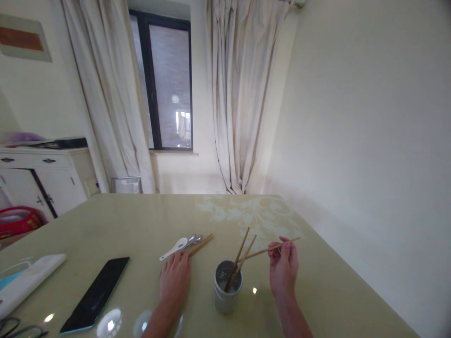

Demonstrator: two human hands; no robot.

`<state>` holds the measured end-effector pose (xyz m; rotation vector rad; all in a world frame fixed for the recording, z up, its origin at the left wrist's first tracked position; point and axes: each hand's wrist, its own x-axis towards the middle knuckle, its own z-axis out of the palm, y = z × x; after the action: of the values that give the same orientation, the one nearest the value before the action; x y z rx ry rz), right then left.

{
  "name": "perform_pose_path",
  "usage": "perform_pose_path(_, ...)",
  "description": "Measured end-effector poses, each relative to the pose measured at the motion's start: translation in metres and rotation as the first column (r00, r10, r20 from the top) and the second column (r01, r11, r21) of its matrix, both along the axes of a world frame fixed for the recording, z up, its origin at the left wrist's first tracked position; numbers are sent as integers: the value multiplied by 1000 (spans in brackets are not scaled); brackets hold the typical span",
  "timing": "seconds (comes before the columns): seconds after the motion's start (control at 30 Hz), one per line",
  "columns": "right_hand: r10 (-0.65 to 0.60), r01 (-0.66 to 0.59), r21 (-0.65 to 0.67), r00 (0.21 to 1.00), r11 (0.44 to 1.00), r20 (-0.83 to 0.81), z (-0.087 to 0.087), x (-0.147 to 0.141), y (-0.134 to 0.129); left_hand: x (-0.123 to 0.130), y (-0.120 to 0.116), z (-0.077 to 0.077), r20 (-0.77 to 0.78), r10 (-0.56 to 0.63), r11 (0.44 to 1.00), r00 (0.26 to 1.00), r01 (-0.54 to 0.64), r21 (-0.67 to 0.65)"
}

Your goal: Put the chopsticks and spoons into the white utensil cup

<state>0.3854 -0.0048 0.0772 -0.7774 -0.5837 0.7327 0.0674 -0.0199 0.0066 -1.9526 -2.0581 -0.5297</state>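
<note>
A grey cylindrical holder (227,293) stands upright on the table, with two chopsticks (243,251) leaning in it. My right hand (284,265), to the right of the holder, pinches one more chopstick (262,251), whose left end reaches over the holder beside the others. My left hand (176,277) rests on the table left of the holder, its fingers over the near ends of a few chopsticks (202,244). Beside those chopsticks lie a white spoon (175,249) and metal spoons (194,240). How firmly the left fingers hold anything is hidden.
A black phone or tablet (97,293) lies on the table (141,216) at left, near a white object (30,281) and dark cables (21,328). A wall (369,141) runs along the right. Curtains and a window are behind.
</note>
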Motion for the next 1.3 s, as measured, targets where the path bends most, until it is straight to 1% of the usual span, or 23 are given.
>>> perform_pose_path(0.17, -59, 59, 41, 998, 997, -7, 16, 4, -9, 3, -1, 6, 32, -23, 1000, 999, 24, -14)
perform_pose_path(0.27, -35, 35, 44, 999, 998, 14, 22, 1, -14, 4, -2, 10, 64, -17, 999, 998, 21, -51)
perform_pose_path(0.37, -3, -3, 63, 996, 998, 86, 23, -8, -18, 5, -2, 13, 92, -11, 998, 996, 17, -61)
perform_pose_path(0.43, 35, -46, 64, 986, 997, 164, 21, -16, -21, 4, -3, 14, 110, -15, 999, 994, 20, -46)
perform_pose_path(0.53, 145, -155, 9, 943, 988, 299, 18, -29, -27, 3, -3, 15, 158, -48, 998, 986, 54, -35)
perform_pose_path(0.6, 225, -226, -40, 907, 973, 356, 17, -37, -31, 3, -2, 15, 211, -90, 994, 973, 102, -46)
perform_pose_path(0.67, 280, -275, -67, 883, 959, 378, 16, -43, -34, 5, -2, 15, 271, -141, 985, 952, 162, -58)
perform_pose_path(0.73, 304, -299, -73, 871, 951, 385, 15, -47, -36, 9, -1, 14, 332, -187, 974, 925, 219, -63)
perform_pose_path(0.8, 301, -299, -70, 868, 952, 395, 12, -48, -37, 13, -1, 12, 379, -210, 964, 901, 255, -73)
perform_pose_path(0.87, 283, -283, -61, 867, 957, 410, 10, -49, -38, 18, -2, 11, 404, -222, 957, 888, 277, -85)
perform_pose_path(0.93, 265, -270, -51, 867, 962, 422, 8, -50, -38, 21, -3, 10, 405, -245, 953, 881, 297, -69)
perform_pose_path(1.07, 259, -258, -57, 884, 965, 390, 2, -53, -35, 28, -5, 10, 423, -273, 953, 864, 302, -2)
perform_pose_path(1.17, 259, -223, -147, 918, 964, 301, -7, -58, -26, 36, -8, 14, 509, -262, 952, 820, 307, -5)
perform_pose_path(1.23, 337, -279, -233, 904, 931, 264, -16, -61, -20, 43, -11, 18, 572, -270, 942, 775, 335, -8)
perform_pose_path(1.3, 472, -404, -286, 850, 869, 232, -25, -63, -14, 50, -16, 23, 611, -328, 916, 721, 401, 18)
